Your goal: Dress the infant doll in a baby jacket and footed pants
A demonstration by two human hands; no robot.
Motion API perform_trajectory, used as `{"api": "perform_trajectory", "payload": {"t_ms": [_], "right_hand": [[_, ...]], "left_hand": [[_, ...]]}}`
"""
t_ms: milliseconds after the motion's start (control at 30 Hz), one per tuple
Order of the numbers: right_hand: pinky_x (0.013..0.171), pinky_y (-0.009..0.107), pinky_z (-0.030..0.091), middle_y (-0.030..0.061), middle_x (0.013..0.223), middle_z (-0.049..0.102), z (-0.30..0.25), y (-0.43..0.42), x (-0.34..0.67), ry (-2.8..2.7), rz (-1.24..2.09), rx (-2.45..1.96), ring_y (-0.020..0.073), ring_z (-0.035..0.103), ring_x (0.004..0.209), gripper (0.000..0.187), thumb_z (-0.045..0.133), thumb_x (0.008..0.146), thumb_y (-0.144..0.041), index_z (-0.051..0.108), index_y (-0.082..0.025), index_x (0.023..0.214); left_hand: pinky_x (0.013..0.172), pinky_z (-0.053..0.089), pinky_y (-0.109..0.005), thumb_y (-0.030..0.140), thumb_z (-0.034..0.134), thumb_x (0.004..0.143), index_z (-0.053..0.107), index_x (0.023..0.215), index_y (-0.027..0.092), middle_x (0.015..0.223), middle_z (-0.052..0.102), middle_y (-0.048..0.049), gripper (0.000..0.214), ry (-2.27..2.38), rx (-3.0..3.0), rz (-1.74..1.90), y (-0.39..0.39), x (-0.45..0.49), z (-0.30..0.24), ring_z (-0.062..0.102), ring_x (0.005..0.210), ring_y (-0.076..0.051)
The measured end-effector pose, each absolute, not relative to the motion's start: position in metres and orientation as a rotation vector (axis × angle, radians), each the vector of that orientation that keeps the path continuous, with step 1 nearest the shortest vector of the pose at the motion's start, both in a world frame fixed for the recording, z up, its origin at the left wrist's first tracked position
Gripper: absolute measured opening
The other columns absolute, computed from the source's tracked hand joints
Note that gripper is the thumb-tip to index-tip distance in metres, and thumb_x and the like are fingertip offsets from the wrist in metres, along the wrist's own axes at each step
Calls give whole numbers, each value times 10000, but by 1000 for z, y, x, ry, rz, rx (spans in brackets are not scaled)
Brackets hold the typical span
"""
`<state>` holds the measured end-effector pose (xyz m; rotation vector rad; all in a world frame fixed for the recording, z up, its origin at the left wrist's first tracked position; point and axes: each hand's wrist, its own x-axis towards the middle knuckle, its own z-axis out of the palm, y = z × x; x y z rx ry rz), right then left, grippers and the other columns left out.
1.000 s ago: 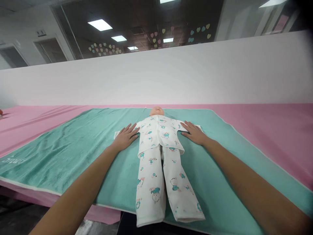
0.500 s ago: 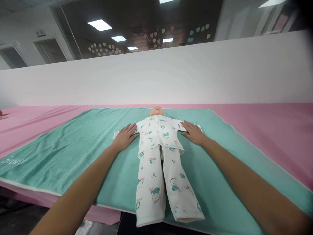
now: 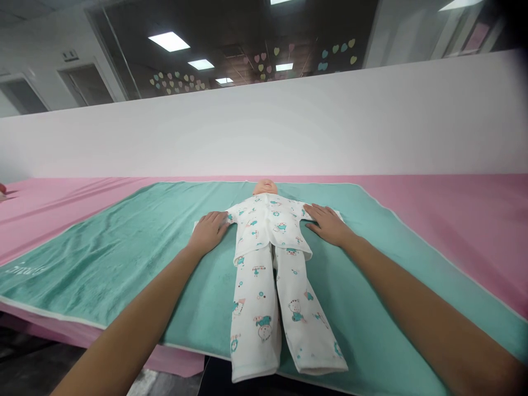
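On the green towel [image 3: 103, 258], the left hand [image 3: 208, 232] rested at 9 o'clock of the doll [image 3: 270, 247], fingers bent close together on its sleeve. Whether they pinched the cloth could not be told. The doll lay face up mid-towel, head toward 12 o'clock. At its 3 o'clock the right hand [image 3: 329, 224] lay flat on the other sleeve, fingers narrowly spread. A pink sheet [image 3: 462, 220] stretched beyond.

Institutional training room for infant care, not a home. Evidence: recessed light panels [image 3: 169, 41] overhead; a glazed partition [image 3: 231, 27] bearing paper heart cut-outs [image 3: 177, 83]; a plain door [image 3: 84, 85] beyond. A long bench [image 3: 462, 214] under pink cloth runs along a white screen [image 3: 289, 126]. On it lies a teal towel [image 3: 124, 247] with a baby doll [image 3: 270, 225] in printed pyjamas, laid face up
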<state>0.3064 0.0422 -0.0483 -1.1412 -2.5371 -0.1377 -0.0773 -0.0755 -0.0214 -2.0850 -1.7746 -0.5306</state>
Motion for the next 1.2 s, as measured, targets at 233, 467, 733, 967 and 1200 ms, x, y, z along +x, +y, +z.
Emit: {"api": "perform_trajectory", "payload": {"t_ms": [233, 467, 733, 967, 1200], "right_hand": [[1084, 457, 258, 44, 1461, 335, -49, 45, 304, -2524, -84, -1173, 260, 275, 1349, 596, 305, 901, -474, 226, -228, 1438], [1084, 438, 268, 43, 1466, 322, -53, 45, 304, -2477, -59, -1157, 262, 295, 1333, 607, 341, 890, -484, 239, -225, 1429], [1026, 435, 331, 93, 1386, 421, -54, 46, 306, -2362, -21, -1222, 278, 400, 1243, 546, 332, 897, -462, 319, -201, 1376], [917, 399, 406, 85, 1244, 547, -58, 54, 312, -2285, 51, -1273, 273, 480, 1136, 466, 338, 895, -486, 444, -225, 1267], [915, 390, 398, 85, 1251, 543, -57, 54, 313, -2300, 45, -1299, 267, 478, 1135, 516, 407, 866, -499, 424, -207, 1291]], "left_hand": [[910, 396, -397, 441, 279, 922, 526, 1185, 198, 1143, 606, -74, 436, -1804, -2104, -530, -74, -78, -22, 493, 1118, -248], [919, 399, -354, 463, 287, 916, 471, 1241, 209, 1250, 557, -59, 452, -1887, -2100, -564, -74, -80, -23, 468, 1164, -228], [875, 417, -360, 479, 316, 892, 415, 1305, 209, 1293, 522, -85, 504, -2236, -1944, -504, -65, -92, -29, 490, 1147, -253], [820, 426, -344, 471, 310, 887, 494, 1227, 238, 1198, 569, -67, 451, -2258, -1969, -579, -64, -100, -30, 509, 1092, -244], [817, 420, -328, 440, 331, 884, 517, 1200, 248, 1163, 582, -52, 414, -2242, -1953, -586, -66, -100, -29, 501, 1090, -227]]}}
